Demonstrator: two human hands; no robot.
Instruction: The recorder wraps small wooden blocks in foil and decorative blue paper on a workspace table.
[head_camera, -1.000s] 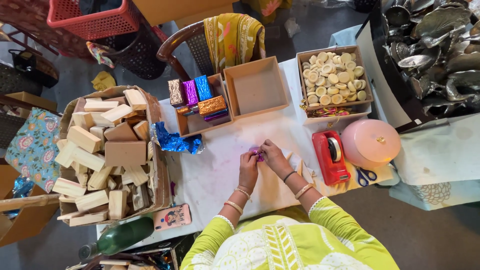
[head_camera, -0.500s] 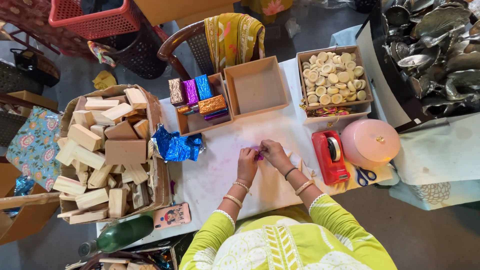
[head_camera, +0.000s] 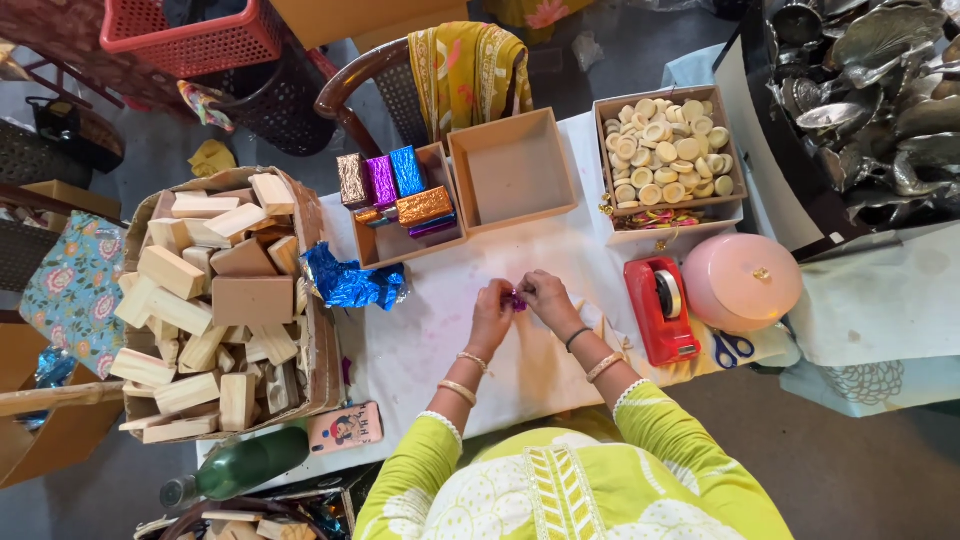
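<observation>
Both hands are pinching a small purple foil-wrapped piece (head_camera: 518, 300) just above the white table (head_camera: 420, 350), the left hand (head_camera: 493, 312) and right hand (head_camera: 548, 298) clamped on it from either side, seemingly folding the foil shut. Next comes pressing the ends flat, probably taping from the red tape dispenser (head_camera: 659, 309) nearby
</observation>
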